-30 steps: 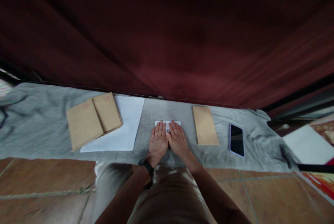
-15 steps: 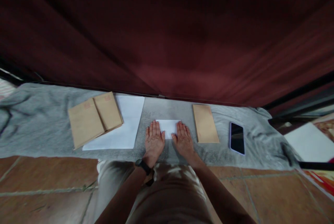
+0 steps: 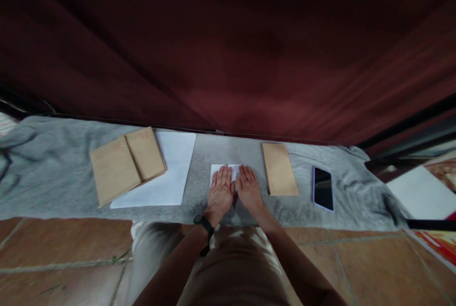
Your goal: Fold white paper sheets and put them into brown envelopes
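- Fingers of the left hand (image 3: 220, 194) and right hand (image 3: 249, 192) are lying flat and together, pressing down on the folded white paper (image 3: 223, 170), apparently flattening it.
- The paper is sitting mid grey cloth (image 3: 53, 173).
- A brown envelope (image 3: 280, 169) is waiting at 3 o'clock, the phone (image 3: 322, 188) beyond it.
- The envelope stack (image 3: 124, 163) is lying at 9 o'clock.

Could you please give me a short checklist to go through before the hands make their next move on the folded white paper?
1. Both hands flat on the paper: left hand and right hand press the folded white paper side by side. Ok.
2. Paper lies on the grey cloth, not hanging over its edge. Ok.
3. Crease sharp and edges aligned: the hands cover it. Cannot tell.
4. Single brown envelope lies apart from the right hand, on its outer side. Ok.
5. Phone lies apart from the paper, beyond the envelope. Ok.
6. Stack of brown envelopes rests on the white sheet, apart from the left hand. Ok.
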`<state>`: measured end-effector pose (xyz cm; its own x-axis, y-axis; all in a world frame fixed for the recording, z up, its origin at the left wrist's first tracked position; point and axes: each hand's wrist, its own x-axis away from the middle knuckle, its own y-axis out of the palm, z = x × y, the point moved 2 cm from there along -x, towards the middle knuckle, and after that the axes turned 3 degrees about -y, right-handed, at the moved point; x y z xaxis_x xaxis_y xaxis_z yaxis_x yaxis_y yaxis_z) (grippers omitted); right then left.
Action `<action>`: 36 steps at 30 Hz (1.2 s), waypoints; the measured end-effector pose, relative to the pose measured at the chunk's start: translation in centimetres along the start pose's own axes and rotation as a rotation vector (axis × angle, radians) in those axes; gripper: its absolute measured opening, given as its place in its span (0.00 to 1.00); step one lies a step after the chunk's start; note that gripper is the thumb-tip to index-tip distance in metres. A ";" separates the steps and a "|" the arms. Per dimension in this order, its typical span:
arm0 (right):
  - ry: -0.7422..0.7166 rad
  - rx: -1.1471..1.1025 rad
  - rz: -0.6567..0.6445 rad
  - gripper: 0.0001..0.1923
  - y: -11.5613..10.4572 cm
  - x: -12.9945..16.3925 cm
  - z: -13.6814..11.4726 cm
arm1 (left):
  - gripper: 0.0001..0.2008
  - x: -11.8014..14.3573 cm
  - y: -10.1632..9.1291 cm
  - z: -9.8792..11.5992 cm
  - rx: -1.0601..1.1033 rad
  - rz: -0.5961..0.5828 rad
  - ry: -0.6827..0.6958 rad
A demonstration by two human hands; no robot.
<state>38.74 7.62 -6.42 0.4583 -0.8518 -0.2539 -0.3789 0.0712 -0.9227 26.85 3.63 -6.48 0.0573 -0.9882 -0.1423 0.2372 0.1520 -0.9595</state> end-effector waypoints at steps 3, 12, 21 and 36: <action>-0.071 -0.038 -0.039 0.25 0.5 -1.1 -1.3 | 0.30 0.0 0.2 -0.1 -0.028 -0.028 0.025; -0.096 0.069 -0.029 0.27 1.2 0.0 -0.6 | 0.30 0.3 -0.2 -1.3 0.012 0.030 -0.035; -0.060 0.129 0.067 0.31 0.7 1.5 1.2 | 0.30 1.0 -0.6 -3.4 0.009 0.098 -0.130; 0.205 0.013 0.006 0.24 -1.2 0.1 1.5 | 0.35 1.4 -0.7 -3.9 -0.024 0.143 -0.170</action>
<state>40.43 8.21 -5.74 0.2825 -0.9389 -0.1967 -0.3705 0.0823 -0.9252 22.93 2.04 -6.93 0.2520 -0.9384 -0.2366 0.1922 0.2882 -0.9381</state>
